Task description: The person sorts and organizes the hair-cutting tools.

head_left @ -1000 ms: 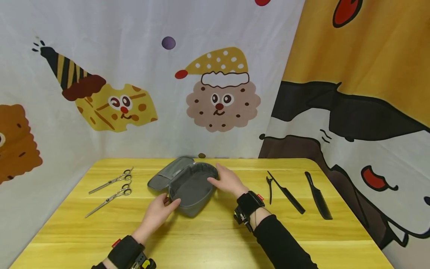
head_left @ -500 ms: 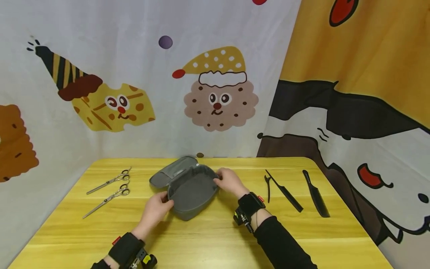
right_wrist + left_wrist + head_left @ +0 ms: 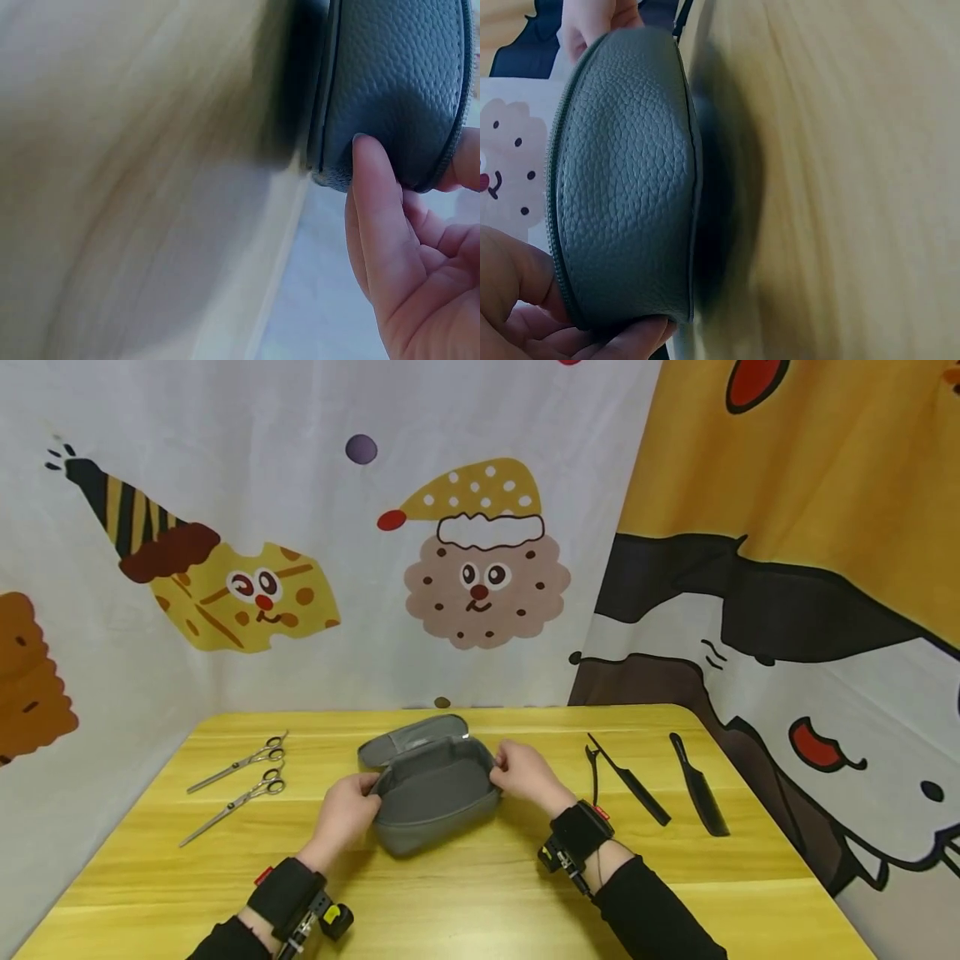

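Open case (image 3: pixel 433 795) between two hands
Left hand (image 3: pixel 345 814) and right hand (image 3: pixel 527 774) pinch its wall; scissors (image 3: pixel 230 808) left of them, combs (image 3: pixel 702 795) right.

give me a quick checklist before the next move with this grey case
1. Left hand pinching the grey case: ok
2. Right hand pinching the opposite side: ok
3. Lid open: ok, tipped back
4. Grey case flat on the table: cannot tell, shadow hides the contact
5. Scissors clear of the grey case: ok, both pairs lie apart at the left
6. Black clip clear of the right wrist strap: cannot tell, they meet in the head view
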The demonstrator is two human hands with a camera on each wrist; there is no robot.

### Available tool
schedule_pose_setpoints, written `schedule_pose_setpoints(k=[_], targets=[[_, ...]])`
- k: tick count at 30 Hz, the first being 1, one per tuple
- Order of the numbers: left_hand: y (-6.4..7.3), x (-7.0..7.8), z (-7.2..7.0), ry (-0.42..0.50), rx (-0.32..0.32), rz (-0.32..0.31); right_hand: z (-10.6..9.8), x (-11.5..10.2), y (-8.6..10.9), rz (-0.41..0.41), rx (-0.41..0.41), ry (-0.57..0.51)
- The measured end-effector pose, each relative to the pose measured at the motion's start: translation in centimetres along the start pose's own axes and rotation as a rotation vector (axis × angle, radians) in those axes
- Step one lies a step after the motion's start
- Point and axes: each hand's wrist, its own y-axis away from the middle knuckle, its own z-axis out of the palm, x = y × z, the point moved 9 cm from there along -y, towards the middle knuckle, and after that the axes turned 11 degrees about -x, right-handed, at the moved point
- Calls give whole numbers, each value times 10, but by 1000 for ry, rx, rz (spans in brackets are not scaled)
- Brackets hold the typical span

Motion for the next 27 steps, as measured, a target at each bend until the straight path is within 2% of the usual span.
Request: schedule_pose_setpoints(k=[6, 13, 19, 27], targets=[[-9, 14, 5, -15, -15, 46, -3, 4, 26, -3, -27, -52], [-21, 25, 22, 9, -76, 107, -5, 11, 48, -25, -58, -67], [-31, 29, 33, 25, -94, 157, -5, 17, 56, -32, -83, -87], [-36, 30, 42, 38, -110, 165, 0, 27, 58, 11, -142, -135]])
